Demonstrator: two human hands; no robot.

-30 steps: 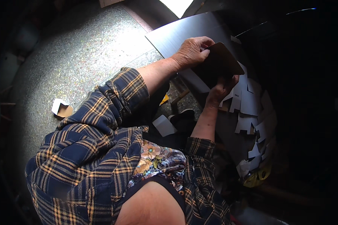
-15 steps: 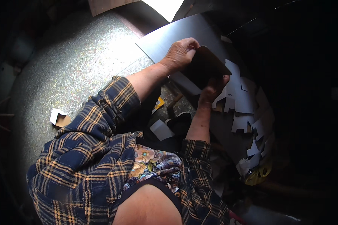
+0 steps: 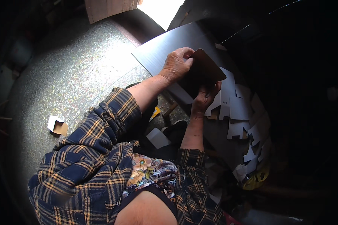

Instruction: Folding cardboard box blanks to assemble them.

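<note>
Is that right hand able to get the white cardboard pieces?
Probably yes: the right hand is close beside the white pieces with nothing visible between, though it would first have to release the brown board.

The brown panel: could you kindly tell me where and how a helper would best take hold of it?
Probably pinch the brown panel by its bare upper-right edge, coming from the right: it looks flat, and the left hand holds its upper-left side, the right hand its lower end.

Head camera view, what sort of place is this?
Probably an informal indoor workspace, judging by the speckled grey floor, the smooth grey tabletop and the overlapping flat white cut-out card pieces lying on it.
</note>
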